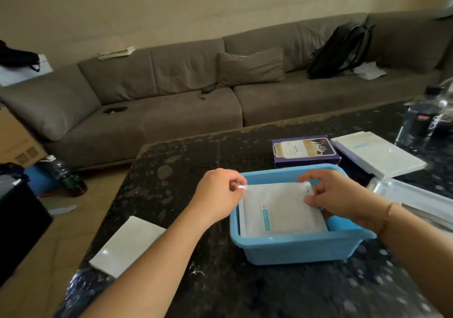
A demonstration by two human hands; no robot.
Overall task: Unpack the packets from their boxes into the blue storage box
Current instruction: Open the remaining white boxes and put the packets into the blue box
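Over the dark speckled stone table (220, 281), the left hand (218, 192) pinches the far left corner and the right hand (338, 195) pinches the far right edge of a flat white foil packet (279, 210) lying in the blue plastic storage box (294, 249).

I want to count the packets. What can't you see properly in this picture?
Head view:
- Inside the blue storage box: the top white packet covers whatever lies beneath, so no count.
- Packet print: too small and blurred to read.
- Left hand and right hand hide the packet's far corners.
- Purple box: closed, contents hidden; label unreadable.
- Clear bottle: cut off by the right edge.
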